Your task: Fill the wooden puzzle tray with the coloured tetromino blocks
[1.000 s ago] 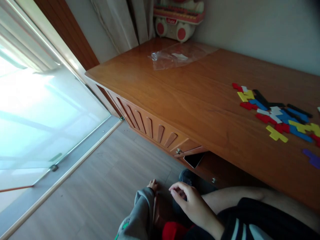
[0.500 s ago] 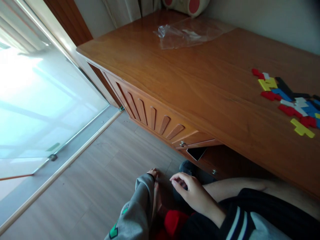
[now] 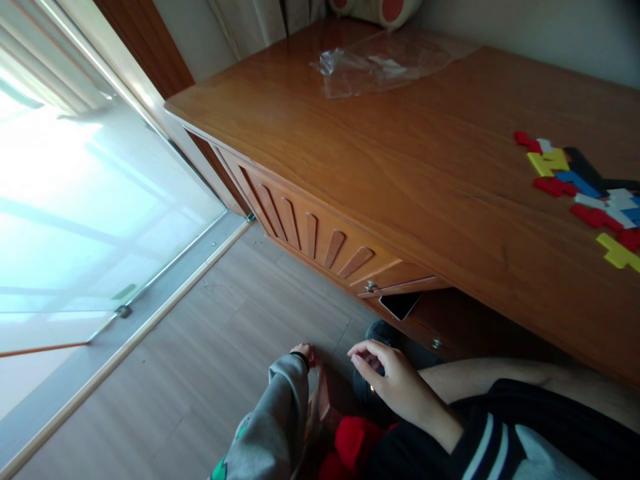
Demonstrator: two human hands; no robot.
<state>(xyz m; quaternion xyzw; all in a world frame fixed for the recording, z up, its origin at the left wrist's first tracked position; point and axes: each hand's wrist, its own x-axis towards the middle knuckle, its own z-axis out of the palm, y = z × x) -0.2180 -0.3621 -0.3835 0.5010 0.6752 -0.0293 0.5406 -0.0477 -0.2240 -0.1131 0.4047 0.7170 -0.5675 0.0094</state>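
Note:
My right hand [image 3: 387,373] is above my lap in the lower middle, its fingers loosely curved, with a gap between thumb and fingers and nothing visible in it. A striped dark cuff lies behind its wrist. Farther left, my left hand [image 3: 306,351] reaches out of a grey sleeve with green marks, beside the reddish wooden seat [image 3: 333,393]; its fingers are mostly hidden. Red, yellow, blue, white and black flat puzzle pieces [image 3: 549,162] form a cluster on the wooden cabinet top [image 3: 390,167], away from both hands.
A clear plastic bag [image 3: 373,70] lies at the back of the top, near a cream and red object [image 3: 380,10]. Below the top's edge, a phone [image 3: 401,305] rests by an open compartment. Glass door [image 3: 100,220] at left; bare leg [image 3: 500,372] under the cabinet.
The view has shifted slightly, so the cabinet and puzzle pieces appear farther right. My left hand has turned a little by the seat; my right hand keeps nearly the same pose.

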